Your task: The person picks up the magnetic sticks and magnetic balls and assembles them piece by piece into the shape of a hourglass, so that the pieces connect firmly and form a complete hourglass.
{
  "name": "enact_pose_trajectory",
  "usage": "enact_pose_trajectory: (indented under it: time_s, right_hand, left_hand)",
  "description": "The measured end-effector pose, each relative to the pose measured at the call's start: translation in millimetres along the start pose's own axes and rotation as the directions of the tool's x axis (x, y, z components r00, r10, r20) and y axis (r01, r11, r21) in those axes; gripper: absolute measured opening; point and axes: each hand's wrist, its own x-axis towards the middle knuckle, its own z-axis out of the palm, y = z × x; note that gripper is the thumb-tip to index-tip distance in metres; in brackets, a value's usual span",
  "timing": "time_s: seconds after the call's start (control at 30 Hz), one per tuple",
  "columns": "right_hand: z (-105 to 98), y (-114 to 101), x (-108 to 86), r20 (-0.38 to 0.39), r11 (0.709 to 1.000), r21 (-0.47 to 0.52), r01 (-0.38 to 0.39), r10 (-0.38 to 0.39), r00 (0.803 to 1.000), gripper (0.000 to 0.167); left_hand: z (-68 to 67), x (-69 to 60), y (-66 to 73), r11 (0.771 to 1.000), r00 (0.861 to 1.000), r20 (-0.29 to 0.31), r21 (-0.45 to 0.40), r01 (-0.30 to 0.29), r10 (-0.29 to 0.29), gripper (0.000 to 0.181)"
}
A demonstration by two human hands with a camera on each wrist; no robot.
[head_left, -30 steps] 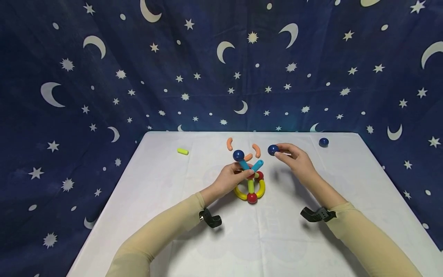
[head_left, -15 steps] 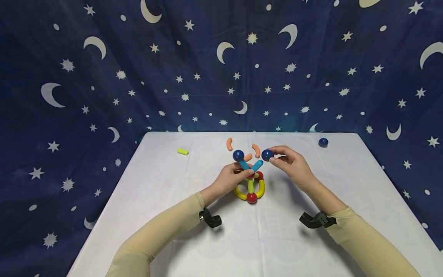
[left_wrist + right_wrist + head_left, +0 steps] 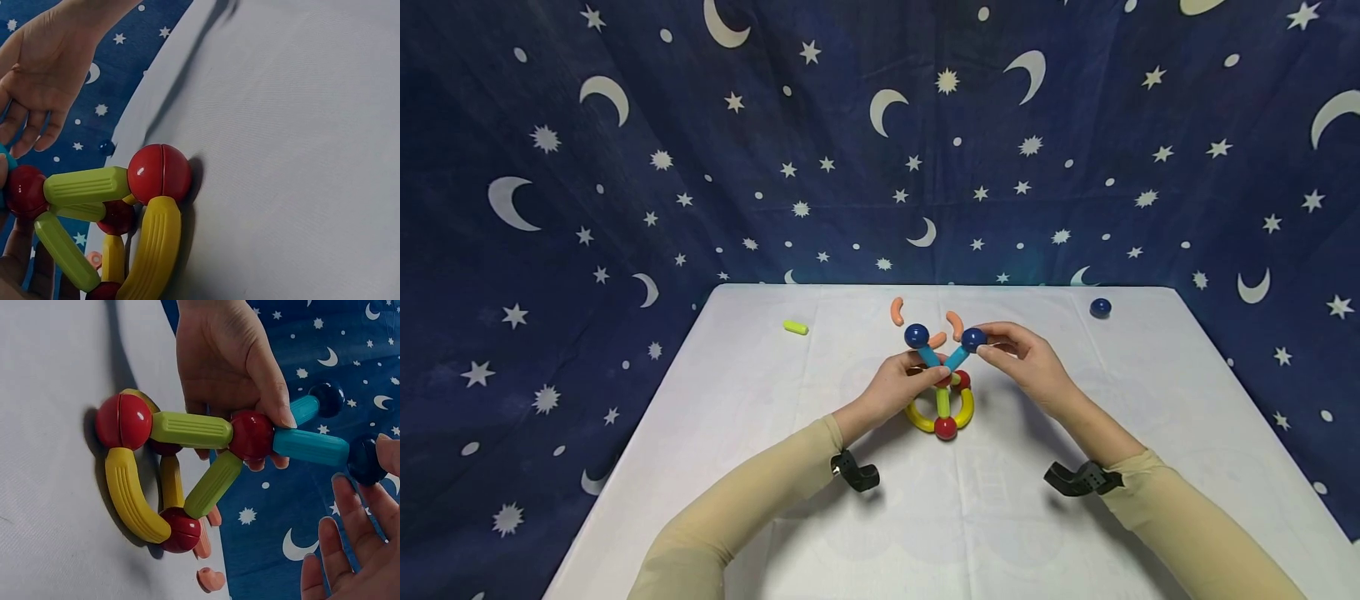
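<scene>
Over the white cloth-covered table point(image 3: 970, 533), the left hand point(image 3: 898, 387) grips a glossy red ball point(image 3: 253, 435); the right hand point(image 3: 1033, 367) pinches a glossy dark-blue ball point(image 3: 364, 460) between thumb and fingers, against a ribbed light-blue rod point(image 3: 310, 447).

We could bring a hand in over the near tabletop point(image 3: 962, 525), between the left forearm point(image 3: 752, 504) and the right forearm point(image 3: 1198, 525), as far as the stick-and-ball frame point(image 3: 943, 404) blocking the middle. The left hand point(image 3: 897, 386) grips its left side; the right hand point(image 3: 1028, 365), pinching a blue ball point(image 3: 973, 339), bars its upper right. Behind it, three orange curved pieces point(image 3: 954, 324) crowd the way. Farther left, we could pass around the green stick point(image 3: 795, 327); past the far edge, the star-patterned curtain point(image 3: 842, 208) stops us.
</scene>
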Motion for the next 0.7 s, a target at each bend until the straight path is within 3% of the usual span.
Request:
enact_pose_trajectory:
  time_s: [0.7]
  right_hand:
    - [5.1, 0.1, 5.9, -0.001, 0.996, 0.086, -0.001, 0.001, 1.000, 0.041]
  left_hand:
    - [-0.4, 1.2, 0.7, 1.000, 1.000, 0.010, -0.009, 0.003, -0.003, 0.031]
